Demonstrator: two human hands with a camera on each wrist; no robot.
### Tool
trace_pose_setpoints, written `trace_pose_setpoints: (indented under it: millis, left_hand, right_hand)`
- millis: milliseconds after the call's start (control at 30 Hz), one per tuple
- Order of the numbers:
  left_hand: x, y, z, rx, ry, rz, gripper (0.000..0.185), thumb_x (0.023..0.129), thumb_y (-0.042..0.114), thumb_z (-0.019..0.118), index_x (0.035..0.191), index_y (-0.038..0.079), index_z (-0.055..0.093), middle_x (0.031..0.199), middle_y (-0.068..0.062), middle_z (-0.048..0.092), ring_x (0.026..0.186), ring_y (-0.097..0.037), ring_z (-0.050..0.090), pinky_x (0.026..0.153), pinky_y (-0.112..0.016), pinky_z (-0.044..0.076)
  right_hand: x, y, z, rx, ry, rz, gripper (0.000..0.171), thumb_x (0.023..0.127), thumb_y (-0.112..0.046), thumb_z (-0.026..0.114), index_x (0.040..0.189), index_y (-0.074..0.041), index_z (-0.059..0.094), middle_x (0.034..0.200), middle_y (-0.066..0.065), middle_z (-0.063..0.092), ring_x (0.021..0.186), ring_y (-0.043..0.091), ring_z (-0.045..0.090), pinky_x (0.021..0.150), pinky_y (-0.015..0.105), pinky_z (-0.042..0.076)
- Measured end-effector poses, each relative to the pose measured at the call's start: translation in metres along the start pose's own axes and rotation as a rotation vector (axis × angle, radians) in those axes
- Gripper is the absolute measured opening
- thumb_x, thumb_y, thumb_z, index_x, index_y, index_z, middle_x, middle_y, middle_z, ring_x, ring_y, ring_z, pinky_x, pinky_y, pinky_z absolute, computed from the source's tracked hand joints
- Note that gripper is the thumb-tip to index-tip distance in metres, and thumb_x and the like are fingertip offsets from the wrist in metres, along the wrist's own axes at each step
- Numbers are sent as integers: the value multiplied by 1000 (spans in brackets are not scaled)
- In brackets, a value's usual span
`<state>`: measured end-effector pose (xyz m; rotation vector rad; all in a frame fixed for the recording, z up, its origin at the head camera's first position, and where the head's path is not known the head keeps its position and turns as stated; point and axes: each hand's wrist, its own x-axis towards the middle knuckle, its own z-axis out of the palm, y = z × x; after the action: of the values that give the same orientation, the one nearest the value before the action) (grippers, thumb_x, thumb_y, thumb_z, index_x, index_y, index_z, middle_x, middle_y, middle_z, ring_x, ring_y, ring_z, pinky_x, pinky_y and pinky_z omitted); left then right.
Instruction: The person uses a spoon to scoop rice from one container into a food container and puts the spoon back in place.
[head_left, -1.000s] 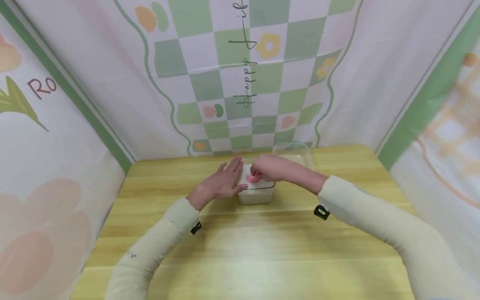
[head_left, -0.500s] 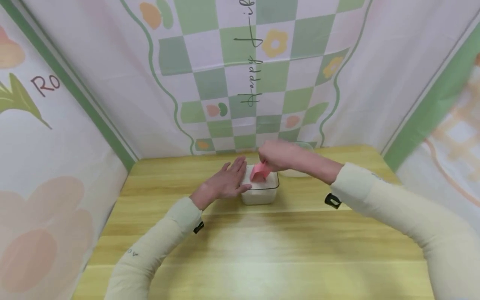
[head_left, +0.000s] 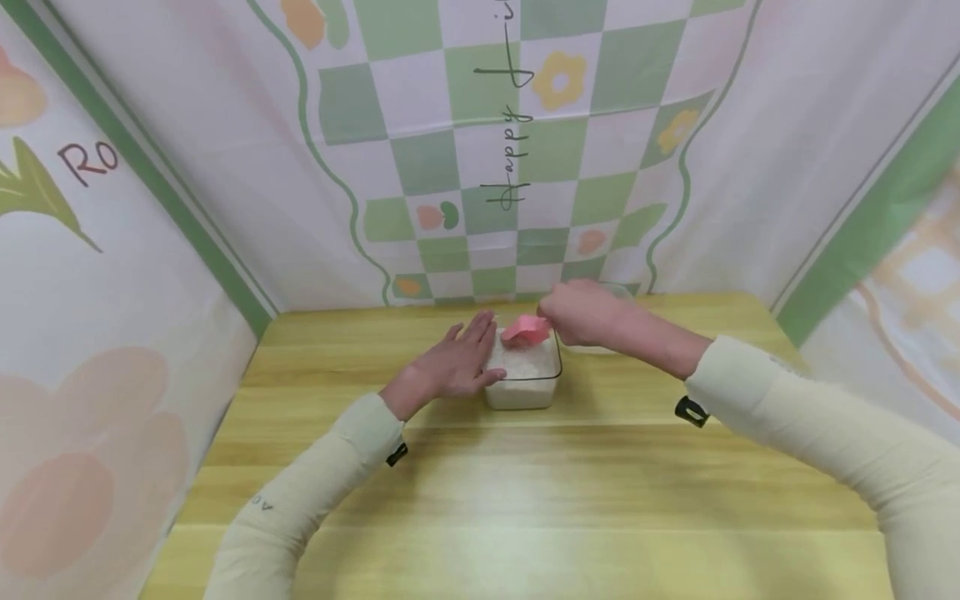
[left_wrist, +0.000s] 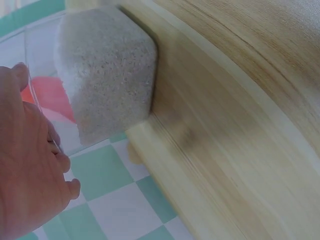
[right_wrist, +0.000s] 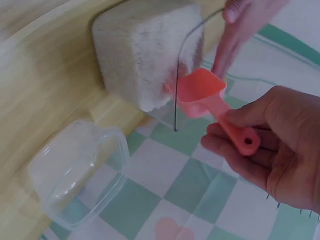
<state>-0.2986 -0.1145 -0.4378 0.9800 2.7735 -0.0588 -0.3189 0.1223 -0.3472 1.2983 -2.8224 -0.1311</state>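
Left hand (head_left: 450, 367): lies flat with fingers straight and together, pressed against the left wall of a clear square container (head_left: 525, 379); it grips nothing. The left wrist view confirms the palm (left_wrist: 25, 165) touching the transparent wall.

Clear square container: stands upright on the wooden table (head_left: 525, 492), near the far edge and roughly at mid-width. It is filled most of the way with white grain, seemingly rice (head_left: 525, 367); the right wrist view shows the packed white mass (right_wrist: 145, 55) against the clear wall. No lid is on it.

Pink scoop (head_left: 525, 330): held over the far right part of the container's opening, above the grain. In the right wrist view its bowl (right_wrist: 197, 92) sits at the container's rim; whether the bowl carries grain cannot be told.

Right hand (head_left: 581, 312): fingers curled round the scoop's handle, which ends in a round hole (right_wrist: 245, 142).

Second clear container (right_wrist: 75, 172): empty, on the table just beyond the right hand, near the backdrop, apart from the filled one. In the head view it is mostly hidden behind the hand (head_left: 618, 292).

Backdrop (head_left: 480, 150): green-and-white chequered cloth behind the table.
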Motion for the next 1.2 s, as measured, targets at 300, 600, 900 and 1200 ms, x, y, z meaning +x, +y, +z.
trace_pose_setpoints:
  millis: [300,600,900,1200]
  left_hand:
    - [-1,1,3,-17,2,-6,88,103,64,23,159,-1,1,168,-16,-8,157,-26,-7,126,-50,9]
    - [-1,2,3,-21,-6,-16,88,103,64,23,159,0,1,168,-14,-8,156,-24,-9,126,-50,7]
    - [0,2,1,-14,-10,-15,89,102,64,23,159,0,1,168,-14,-9,156,-24,-8,126,-51,7]
    - [-1,2,0,-17,-12,-17,89,102,65,22,159,1,-2,168,-15,-9,156,-25,-8,126,-51,6]
  right_hand:
    - [5,-8,14,-191,-32,-21,22,77,11,67,71,-10,67,71,5,68,58,18,56,51,32,50]
    - [3,-5,18,-64,-88,-10,21,78,5,69,67,-10,59,63,2,59,56,18,50,49,32,40]
    - [15,3,32,423,-312,13,40,81,4,58,47,-15,52,48,0,64,44,8,59,46,17,33]
    - [7,16,40,848,-434,230,25,90,6,53,74,3,72,62,5,70,55,10,65,55,20,53]
